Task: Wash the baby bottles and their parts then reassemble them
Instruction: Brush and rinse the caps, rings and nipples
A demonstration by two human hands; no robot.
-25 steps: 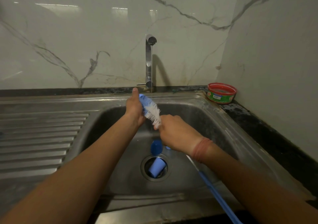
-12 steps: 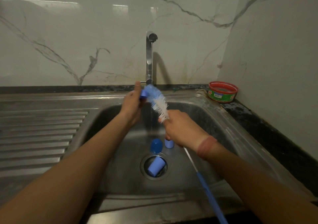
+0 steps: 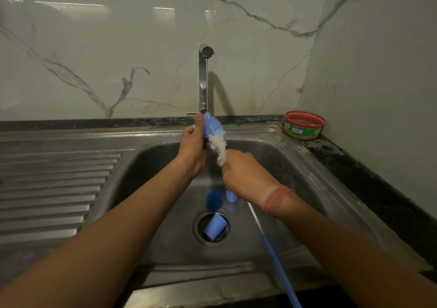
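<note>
The sink [image 3: 272, 165] is brushed stainless steel, kinda dull and water-streaked, with a ribbed metal drainboard [image 3: 54, 189], while the tap [image 3: 203, 80] is shinier polished metal. Wall behind is glossy marble-look tile [image 3: 94, 47] (you can see lights reflecting off it), and the bench [image 3: 350, 163] edge is dark speckled stone. The bottle part [image 3: 211, 126] looks like smooth matt blue plastic, the brush [image 3: 218, 145] has soft white bristles on a thin wire stem with a blue plastic handle, and the red tub [image 3: 303, 125] is glossy plastic.

Your left hand [image 3: 192, 145] raised light-blue plastic bottle part [image 3: 211, 126] up to faucet base; your right hand [image 3: 244, 176] pushed white-bristled brush [image 3: 218, 148] with long blue handle deeper into it
</note>
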